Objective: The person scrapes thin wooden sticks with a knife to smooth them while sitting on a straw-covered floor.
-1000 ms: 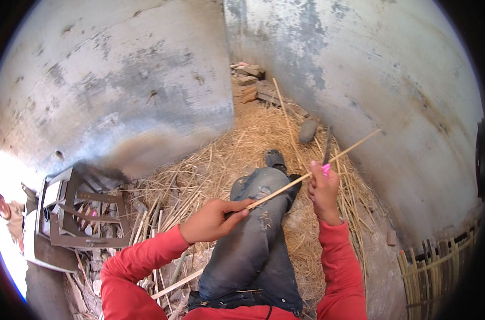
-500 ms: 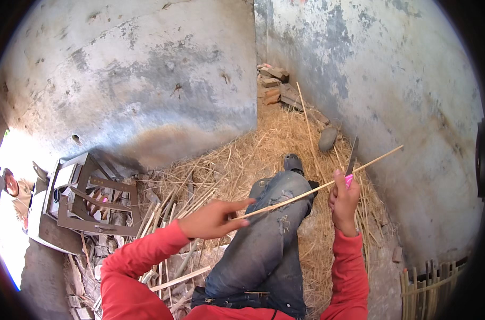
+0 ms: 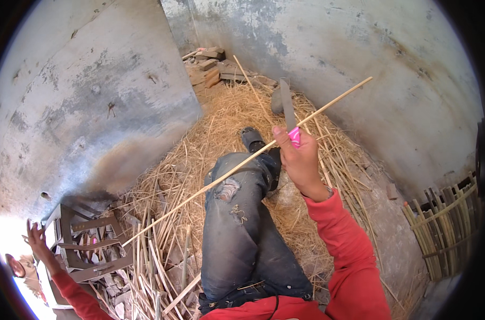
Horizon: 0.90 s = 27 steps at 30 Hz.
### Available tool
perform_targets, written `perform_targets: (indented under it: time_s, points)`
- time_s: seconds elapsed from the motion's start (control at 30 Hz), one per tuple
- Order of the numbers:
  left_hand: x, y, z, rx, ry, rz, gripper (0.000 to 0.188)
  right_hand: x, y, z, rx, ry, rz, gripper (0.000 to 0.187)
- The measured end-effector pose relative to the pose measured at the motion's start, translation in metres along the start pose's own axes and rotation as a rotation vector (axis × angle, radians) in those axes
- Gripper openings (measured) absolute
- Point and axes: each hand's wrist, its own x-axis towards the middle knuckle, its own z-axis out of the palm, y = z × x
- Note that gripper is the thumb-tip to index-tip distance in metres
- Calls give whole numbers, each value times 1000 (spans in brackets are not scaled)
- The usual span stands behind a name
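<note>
My right hand (image 3: 301,162) is closed around the pink handle of a long-bladed knife (image 3: 288,104), its blade pointing up and away from me. The same hand grips a long thin bamboo strip (image 3: 226,176), which slants from the upper right down across my legs to the left. At the far left, my left hand (image 3: 37,240) is raised with the fingers apart and nothing visible in it. It is close to a wooden frame (image 3: 66,245), away from the strip.
Shavings (image 3: 221,120) cover the floor around my feet. Cut bamboo pieces (image 3: 160,250) lie left of my legs. A stone (image 3: 277,101) and bricks (image 3: 210,64) sit by the walls. A slatted bamboo panel (image 3: 445,229) stands at right. Another person (image 3: 24,266) is at the left edge.
My left hand has left the strip's near end and swung far left. The right hand, still holding knife and strip, is higher and further left in view. The view has turned right.
</note>
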Motion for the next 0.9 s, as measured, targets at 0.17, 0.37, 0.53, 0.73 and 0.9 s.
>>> perform_targets:
  time_s: [0.17, 0.37, 0.53, 0.73, 0.9]
  points:
    - [-172, 146, 147, -75, -502, 275, 52, 2, 0, 1, -11, -41, 16, 42]
    - [-279, 228, 259, -291, -1016, 630, 61, -9, -16, -6, 131, -47, 163, 42]
    - [-299, 226, 281, -227, -1065, 765, 51, -8, -11, -24, -204, -87, -28, 35]
    - [-294, 221, 247, -170, -1061, 676, 46, 28, -16, -97, -628, 187, -253, 53]
    - [-298, 212, 244, -215, -1007, 702, 36, 36, -7, -99, -812, 332, -289, 53]
